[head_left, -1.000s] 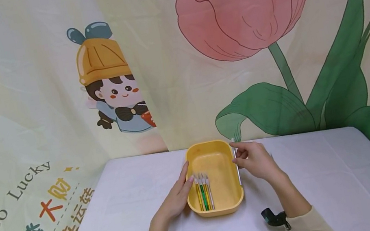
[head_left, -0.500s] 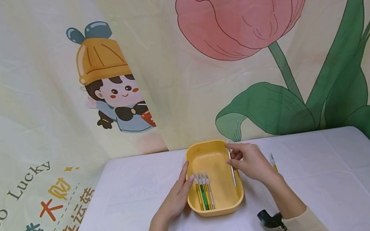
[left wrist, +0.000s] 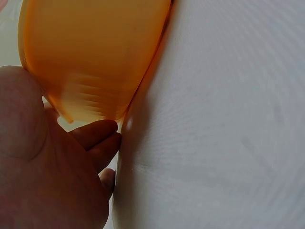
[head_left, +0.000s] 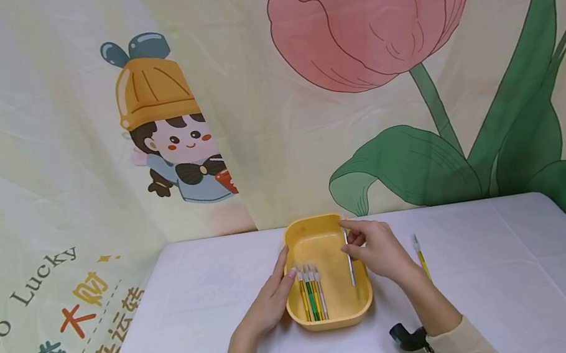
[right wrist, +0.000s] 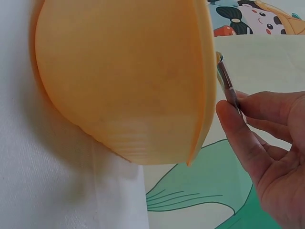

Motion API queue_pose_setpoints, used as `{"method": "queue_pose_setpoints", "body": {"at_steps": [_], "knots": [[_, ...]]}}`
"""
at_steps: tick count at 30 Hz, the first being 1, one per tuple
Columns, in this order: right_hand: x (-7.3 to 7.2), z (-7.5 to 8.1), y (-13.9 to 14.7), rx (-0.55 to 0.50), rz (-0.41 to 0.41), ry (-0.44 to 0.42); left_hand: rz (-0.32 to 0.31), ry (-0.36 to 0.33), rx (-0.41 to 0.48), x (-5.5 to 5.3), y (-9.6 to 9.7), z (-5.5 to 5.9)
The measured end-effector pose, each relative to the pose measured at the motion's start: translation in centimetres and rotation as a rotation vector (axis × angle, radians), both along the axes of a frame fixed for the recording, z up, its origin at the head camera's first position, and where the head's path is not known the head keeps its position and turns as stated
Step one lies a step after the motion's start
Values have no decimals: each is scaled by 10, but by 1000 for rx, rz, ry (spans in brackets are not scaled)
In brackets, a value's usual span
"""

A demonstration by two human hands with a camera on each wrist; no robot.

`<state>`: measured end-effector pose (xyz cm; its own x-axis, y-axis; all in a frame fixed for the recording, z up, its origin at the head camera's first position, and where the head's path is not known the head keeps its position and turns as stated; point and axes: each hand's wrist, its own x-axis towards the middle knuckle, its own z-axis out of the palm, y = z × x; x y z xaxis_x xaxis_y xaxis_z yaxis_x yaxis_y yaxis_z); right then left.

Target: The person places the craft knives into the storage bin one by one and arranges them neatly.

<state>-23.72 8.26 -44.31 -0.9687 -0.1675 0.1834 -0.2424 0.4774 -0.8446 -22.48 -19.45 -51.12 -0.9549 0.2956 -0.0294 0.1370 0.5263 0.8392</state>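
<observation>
The left hand (head_left: 268, 305) lies with fingers extended against the left wall of the yellow tray (head_left: 337, 324), just inside which rests a row of slim tools (head_left: 313, 302). The right hand (head_left: 380, 251) pinches a silver tool (head_left: 351, 268) over the tray's right half: the step appears to be loading, the next move calling for lowering it clear of the right rim onto bare tray floor; right of the tray, a yellow tool (head_left: 422, 262) lies on the worktop (head_left: 487, 273)

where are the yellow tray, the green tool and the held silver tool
Yellow tray (head_left: 333, 258): head view, on its bare floor
Green tool (head_left: 313, 305): head view, on its shaft
Held silver tool (head_left: 350, 264): head view, on its shaft
</observation>
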Motion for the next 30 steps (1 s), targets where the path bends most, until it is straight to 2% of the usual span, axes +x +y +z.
{"method": "queue_pose_setpoints", "body": {"at_steps": [23,30], "knots": [[5,-5,-21,-9,7,28,-4,-22,-1,-1,-1,-1],[5,-9,-27,31,21,30,-5,-12,3,-1,-1,-1]]}}
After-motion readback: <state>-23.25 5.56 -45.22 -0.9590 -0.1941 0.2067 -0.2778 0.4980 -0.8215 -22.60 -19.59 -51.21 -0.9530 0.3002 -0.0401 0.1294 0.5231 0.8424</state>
